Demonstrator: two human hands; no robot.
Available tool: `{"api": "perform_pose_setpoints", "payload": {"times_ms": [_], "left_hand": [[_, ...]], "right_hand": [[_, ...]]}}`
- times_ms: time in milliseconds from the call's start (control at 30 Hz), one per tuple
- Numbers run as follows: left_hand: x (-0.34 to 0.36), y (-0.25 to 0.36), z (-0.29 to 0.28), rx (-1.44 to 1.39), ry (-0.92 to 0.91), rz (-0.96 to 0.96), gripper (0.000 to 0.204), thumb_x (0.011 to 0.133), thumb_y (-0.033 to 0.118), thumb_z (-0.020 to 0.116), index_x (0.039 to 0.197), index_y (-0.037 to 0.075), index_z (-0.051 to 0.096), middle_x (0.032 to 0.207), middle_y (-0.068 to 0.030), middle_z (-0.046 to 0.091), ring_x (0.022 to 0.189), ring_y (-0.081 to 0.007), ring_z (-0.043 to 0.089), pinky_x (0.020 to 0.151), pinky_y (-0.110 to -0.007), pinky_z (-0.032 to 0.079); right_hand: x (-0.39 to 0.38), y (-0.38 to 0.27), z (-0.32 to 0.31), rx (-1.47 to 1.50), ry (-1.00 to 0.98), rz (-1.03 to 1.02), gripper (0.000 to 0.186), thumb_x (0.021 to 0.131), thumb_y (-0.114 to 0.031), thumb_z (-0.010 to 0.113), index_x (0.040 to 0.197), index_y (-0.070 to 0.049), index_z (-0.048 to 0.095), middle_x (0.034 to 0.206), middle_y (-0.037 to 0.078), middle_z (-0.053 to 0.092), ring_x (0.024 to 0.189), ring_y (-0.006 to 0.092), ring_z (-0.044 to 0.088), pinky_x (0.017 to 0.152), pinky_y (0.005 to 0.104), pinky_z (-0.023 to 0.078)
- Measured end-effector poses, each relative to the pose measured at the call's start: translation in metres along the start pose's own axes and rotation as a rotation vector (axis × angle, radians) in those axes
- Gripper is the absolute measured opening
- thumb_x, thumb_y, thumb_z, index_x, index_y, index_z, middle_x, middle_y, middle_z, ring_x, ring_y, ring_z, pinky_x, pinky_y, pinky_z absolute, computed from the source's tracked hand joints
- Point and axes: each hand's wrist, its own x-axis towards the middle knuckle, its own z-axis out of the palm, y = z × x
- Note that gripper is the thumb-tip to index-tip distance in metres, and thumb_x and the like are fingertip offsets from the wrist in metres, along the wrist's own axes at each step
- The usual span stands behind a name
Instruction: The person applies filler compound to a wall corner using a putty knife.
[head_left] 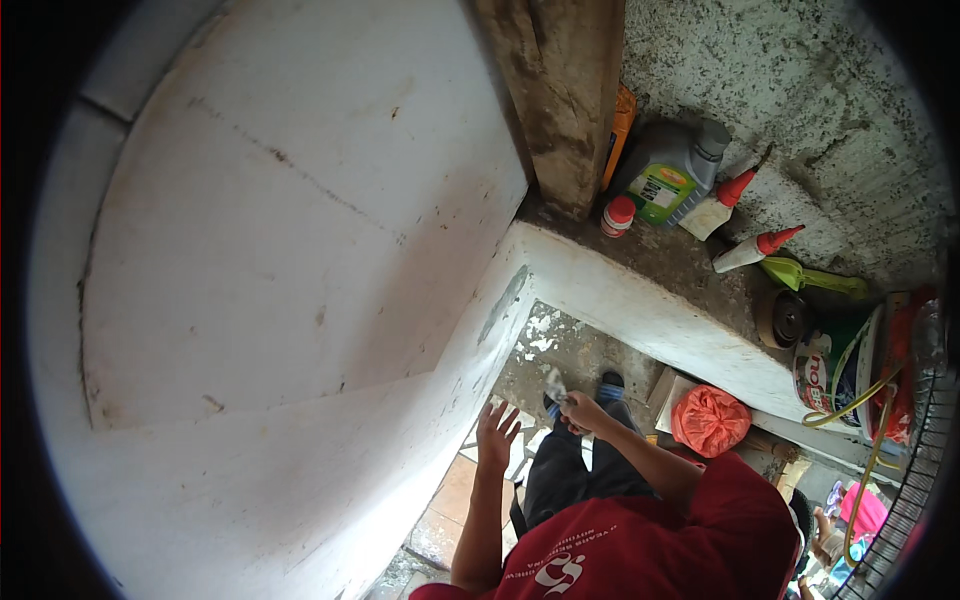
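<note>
Head view: right hand gripping small pale object, left hand free beside wall

Right hand [582, 410]: fingers curled round a small pale grey object [556, 384], blurred, kind unclear. It sits out in front of the legs, above the floor. Left hand [497, 432]: fingers spread, nothing in them, just beside the white wall [280, 250]; touching or not, can't tell.

Progress: object is in hand, no contact with any surface visible. Looks like a pause or an early point, my judgement only. The wall has dark specks, a long faint line and a worn patch near the corner; no finished portion can be picked out, so what's left can't be measured.

Around: ledge [655, 262] on the right carries a grey jug [672, 180], a red-lidded jar [617, 216], a red-tipped bottle [745, 252] and a green scoop [812, 279]. Farther right, a tub [845, 360]. Below the ledge, a red plastic bag [710, 420] near the right leg.

In the way: the ledge and bag probably limit room on the right, the wall on the left. Standing space between looks narrow.
</note>
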Motion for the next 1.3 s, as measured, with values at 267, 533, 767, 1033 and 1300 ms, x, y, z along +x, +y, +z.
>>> {"api": "perform_pose_setpoints", "payload": {"times_ms": [267,533,767,1033,1300], "left_hand": [[0.041,0.008,0.052,-0.286,-0.407,-0.365,0.043,0.09,0.03,0.03,0.122,0.001,0.035,0.115,-0.0127,0.047,0.106,-0.0232,0.045,0.089,-0.035,0.038],[0.084,0.049,0.034,-0.358,-0.298,-0.319,0.033,0.09,0.03,0.029,0.096,0.006,0.051,0.089,-0.0071,0.056,0.081,-0.0194,0.055,0.07,-0.031,0.047],[0.109,0.044,0.042,-0.431,-0.163,-0.247,0.025,0.086,0.025,0.03,0.079,0.01,0.049,0.07,-0.0059,0.052,0.053,-0.0169,0.051,0.041,-0.029,0.042],[0.121,0.037,0.047,-0.498,-0.418,-0.159,0.021,0.084,0.018,0.033,0.078,0.006,0.049,0.069,-0.0074,0.053,0.059,-0.0192,0.052,0.055,-0.031,0.045],[0.117,0.039,0.053,-0.471,-0.254,-0.26,0.025,0.085,0.027,0.034,0.073,0.011,0.05,0.058,-0.0024,0.05,0.037,-0.014,0.043,0.028,-0.026,0.033]], "right_hand": [[-0.042,-0.09,0.062,0.231,-0.102,-0.15,0.019,0.081,-0.013,0.046,0.099,-0.008,0.045,0.053,0.002,0.043,0.041,0.0115,0.045,0.032,0.0244,0.034],[-0.012,-0.135,0.081,0.392,-0.125,-0.074,0.01,0.078,-0.011,0.041,0.083,-0.005,0.047,0.051,0.004,0.042,0.035,0.0135,0.043,0.027,0.0277,0.029],[0.02,-0.157,0.092,0.304,-0.09,-0.087,0.008,0.077,-0.012,0.042,0.078,-0.005,0.047,0.05,0.004,0.042,0.034,0.0138,0.043,0.027,0.0278,0.03],[0.035,-0.159,0.087,0.232,-0.096,-0.071,0.01,0.077,-0.013,0.043,0.072,-0.005,0.047,0.048,0.005,0.042,0.034,0.0142,0.043,0.028,0.028,0.03],[0.04,-0.154,0.083,0.189,-0.096,-0.063,0.014,0.077,-0.014,0.044,0.067,-0.006,0.046,0.046,0.005,0.042,0.033,0.0146,0.043,0.028,0.0281,0.031]]}}
